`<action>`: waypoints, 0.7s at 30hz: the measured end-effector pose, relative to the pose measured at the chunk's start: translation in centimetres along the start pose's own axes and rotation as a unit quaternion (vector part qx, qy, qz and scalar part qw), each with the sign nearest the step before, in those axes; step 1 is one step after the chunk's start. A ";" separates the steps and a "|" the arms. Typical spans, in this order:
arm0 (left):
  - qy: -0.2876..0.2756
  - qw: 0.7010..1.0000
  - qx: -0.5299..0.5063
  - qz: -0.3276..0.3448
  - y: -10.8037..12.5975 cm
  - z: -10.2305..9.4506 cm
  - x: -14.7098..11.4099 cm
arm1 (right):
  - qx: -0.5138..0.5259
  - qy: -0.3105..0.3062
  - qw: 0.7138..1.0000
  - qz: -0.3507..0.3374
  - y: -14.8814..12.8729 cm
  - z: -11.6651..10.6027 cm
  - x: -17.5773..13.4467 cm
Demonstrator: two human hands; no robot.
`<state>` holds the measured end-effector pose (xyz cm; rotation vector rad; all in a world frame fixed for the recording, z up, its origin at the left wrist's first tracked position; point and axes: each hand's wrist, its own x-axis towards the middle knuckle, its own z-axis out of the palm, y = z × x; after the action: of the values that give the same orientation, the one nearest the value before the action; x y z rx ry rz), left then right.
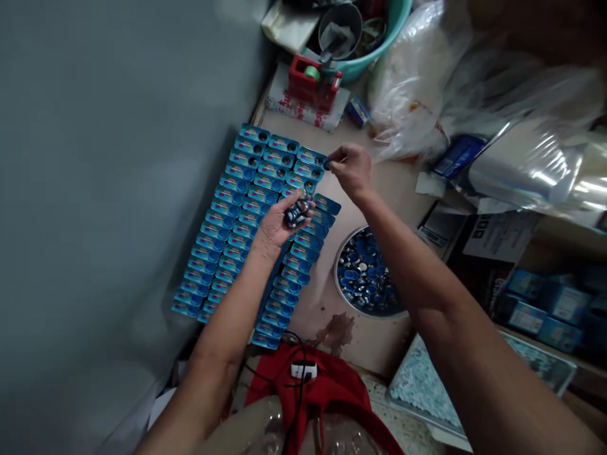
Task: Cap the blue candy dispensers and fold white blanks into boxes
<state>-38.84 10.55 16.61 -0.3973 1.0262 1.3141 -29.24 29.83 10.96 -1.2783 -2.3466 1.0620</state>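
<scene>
Rows of small blue printed cards or trays (220, 208) lie on the table, in columns, with a round recess at one end. Some near the far end show a dark, shiny piece in that recess. My left hand (275, 224) is cupped over the rows, holding several small blue-and-silver pieces (296, 213). Beside the far right card, my right hand (353, 167) pinches a small dark-blue piece (327, 165) between thumb and finger. A round metal bowl (337, 268) of similar blue-and-silver pieces sits below my right forearm, partly hidden by it.
A red tape dispenser (303, 79) rests on a printed package at the back, by a turquoise basin (396, 35). Clear plastic bags (417, 82) crowd the right. Blue boxes (564, 300) and a tray of pale-turquoise bits (422, 379) lie lower right. A grey wall borders the left.
</scene>
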 end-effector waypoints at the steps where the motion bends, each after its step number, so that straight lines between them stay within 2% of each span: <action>1: 0.012 1.000 -0.002 0.012 1.0 -0.3 0.3 | -0.027 -0.001 1.000 -0.006 -0.3 0.5 1.3; 6: 0.032 0.998 -0.013 0.044 3.3 -0.8 2.7 | -0.144 -0.065 0.987 -0.014 -0.8 1.2 4.8; 11: 0.011 0.999 0.005 0.038 3.6 -0.9 4.1 | -0.224 -0.180 0.955 0.071 -1.5 1.5 7.5; 15: 0.022 0.999 0.002 0.034 3.5 -0.6 4.0 | -0.246 -0.272 0.926 0.093 -2.1 2.0 9.1; 18: 0.034 0.999 -0.014 0.017 3.3 -0.1 3.4 | -0.232 -0.239 0.940 0.072 -2.5 1.7 8.2; 21: 0.046 0.998 -0.033 0.005 3.3 0.3 3.1 | -0.202 -0.144 0.969 0.000 -3.0 0.5 5.4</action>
<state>-41.96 13.51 15.32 -0.5057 1.0645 1.3518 -34.49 32.92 12.11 -1.3242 -2.8990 0.8407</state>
